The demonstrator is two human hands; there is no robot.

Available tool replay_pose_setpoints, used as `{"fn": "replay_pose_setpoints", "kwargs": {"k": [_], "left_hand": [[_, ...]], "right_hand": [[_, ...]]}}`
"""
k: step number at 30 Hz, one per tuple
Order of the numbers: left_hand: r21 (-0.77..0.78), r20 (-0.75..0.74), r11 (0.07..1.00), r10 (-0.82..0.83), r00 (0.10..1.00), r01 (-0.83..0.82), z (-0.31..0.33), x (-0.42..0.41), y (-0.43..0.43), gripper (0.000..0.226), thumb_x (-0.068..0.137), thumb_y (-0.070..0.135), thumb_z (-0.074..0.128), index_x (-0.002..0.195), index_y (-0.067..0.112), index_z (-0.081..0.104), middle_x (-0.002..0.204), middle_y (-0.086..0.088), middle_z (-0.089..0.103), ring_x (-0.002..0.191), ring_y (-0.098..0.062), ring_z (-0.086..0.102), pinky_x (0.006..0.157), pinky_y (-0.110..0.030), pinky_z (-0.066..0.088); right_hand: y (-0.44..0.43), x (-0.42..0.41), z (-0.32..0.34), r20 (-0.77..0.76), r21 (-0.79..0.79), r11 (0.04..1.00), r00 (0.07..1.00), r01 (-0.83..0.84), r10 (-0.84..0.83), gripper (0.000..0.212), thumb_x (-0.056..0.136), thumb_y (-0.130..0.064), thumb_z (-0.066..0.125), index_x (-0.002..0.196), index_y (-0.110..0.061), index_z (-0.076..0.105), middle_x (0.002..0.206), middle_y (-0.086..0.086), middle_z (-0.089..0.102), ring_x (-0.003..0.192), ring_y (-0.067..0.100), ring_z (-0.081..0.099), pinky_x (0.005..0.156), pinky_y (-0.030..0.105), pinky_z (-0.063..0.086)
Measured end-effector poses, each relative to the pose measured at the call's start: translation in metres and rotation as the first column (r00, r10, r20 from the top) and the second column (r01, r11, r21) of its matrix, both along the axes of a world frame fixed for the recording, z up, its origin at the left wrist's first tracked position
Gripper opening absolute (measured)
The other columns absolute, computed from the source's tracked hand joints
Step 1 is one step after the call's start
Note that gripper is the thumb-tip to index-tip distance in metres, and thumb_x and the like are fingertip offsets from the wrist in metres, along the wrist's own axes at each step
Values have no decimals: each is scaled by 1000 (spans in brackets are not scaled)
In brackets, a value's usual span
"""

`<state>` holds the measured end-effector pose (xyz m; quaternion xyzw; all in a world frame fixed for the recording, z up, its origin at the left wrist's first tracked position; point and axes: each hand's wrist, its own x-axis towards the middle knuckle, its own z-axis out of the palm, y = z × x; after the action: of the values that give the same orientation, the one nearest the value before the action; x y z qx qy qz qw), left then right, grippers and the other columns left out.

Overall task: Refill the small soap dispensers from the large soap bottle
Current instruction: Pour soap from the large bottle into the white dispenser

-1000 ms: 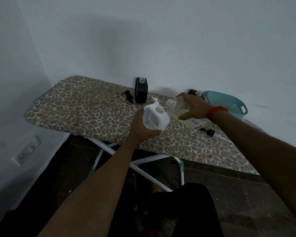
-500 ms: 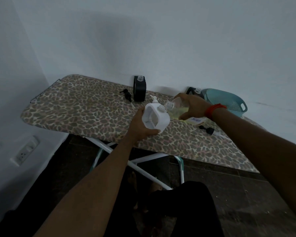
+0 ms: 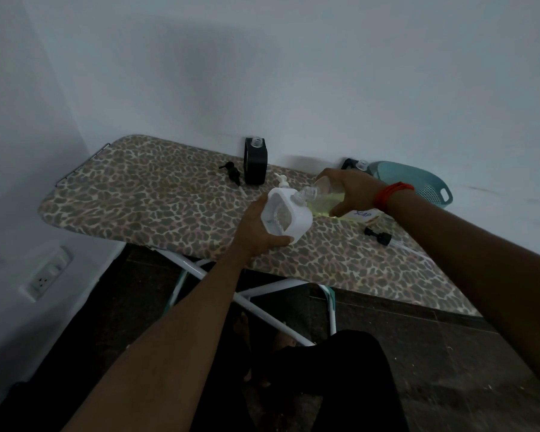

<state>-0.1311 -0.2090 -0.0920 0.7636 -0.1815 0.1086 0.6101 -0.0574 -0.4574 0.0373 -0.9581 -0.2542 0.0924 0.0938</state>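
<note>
My left hand (image 3: 258, 230) grips a small white square soap dispenser (image 3: 286, 215), tilted, just above the leopard-print ironing board (image 3: 144, 194). My right hand (image 3: 351, 190) holds the large clear soap bottle (image 3: 323, 198) of yellow liquid, tipped on its side with its open mouth touching the white dispenser's neck. A white "SOAP" label (image 3: 363, 214) shows under the hand. A black dispenser (image 3: 255, 162) without a pump stands at the back by the wall. A second black dispenser (image 3: 354, 165) is partly hidden behind my right hand.
A black pump head (image 3: 231, 171) lies left of the black dispenser, a white pump (image 3: 282, 180) behind the white one, another black pump (image 3: 378, 236) with its tube on the right. A teal colander (image 3: 418, 182) sits far right. A wall socket (image 3: 49, 272) is low on the left.
The large bottle has tipped further and its mouth has come up against the white dispenser's neck. My left hand has tilted the dispenser slightly toward it.
</note>
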Motion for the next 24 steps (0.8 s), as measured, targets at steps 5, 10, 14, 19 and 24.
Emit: {"fn": "replay_pose_setpoints", "kwargs": {"k": [5, 10, 14, 19, 24], "left_hand": [[35, 22, 999, 17, 1000, -17, 2, -3, -1, 83, 57, 45, 83, 129, 39, 44, 124, 10, 54, 112, 6, 52, 90, -10, 44], [34, 14, 999, 25, 1000, -25, 0, -2, 0, 85, 59, 33, 89, 130, 42, 43, 124, 23, 50, 111, 21, 48, 89, -9, 42], [26, 7, 999, 20, 1000, -20, 1, -3, 0, 85, 58, 43, 85, 132, 41, 43, 126, 23, 50, 114, 19, 48, 91, -8, 42], [29, -13, 1000, 13, 1000, -13, -5, 3, 0, 93, 57, 42, 86, 139, 21, 47, 134, -3, 55, 123, -15, 54, 99, -38, 48], [20, 0, 1000, 10, 1000, -10, -1, -1, -1, 87, 58, 43, 86, 135, 38, 46, 129, 15, 56, 120, 3, 54, 95, -25, 47]], "right_hand": [[3, 1, 7, -12, -48, 999, 1000, -10, 10, 78, 67, -25, 89, 132, -29, 47, 119, 0, 62, 105, 19, 57, 86, 32, 46], [6, 0, 11, -6, -74, 997, 1000, -15, 15, 79, 67, -25, 89, 134, -27, 47, 117, 1, 62, 103, 19, 57, 84, 32, 46], [9, 0, 13, -5, -96, 995, 1000, -14, 13, 78, 68, -24, 88, 134, -27, 47, 114, 1, 62, 100, 21, 58, 82, 33, 48], [11, 1, 19, -8, -129, 992, 1000, -6, 5, 82, 67, -22, 88, 137, -27, 45, 112, 0, 61, 97, 21, 58, 79, 32, 47], [13, 0, 22, -3, -156, 988, 1000, -18, 17, 82, 67, -22, 88, 137, -28, 45, 108, 0, 61, 93, 21, 59, 76, 33, 49]]}}
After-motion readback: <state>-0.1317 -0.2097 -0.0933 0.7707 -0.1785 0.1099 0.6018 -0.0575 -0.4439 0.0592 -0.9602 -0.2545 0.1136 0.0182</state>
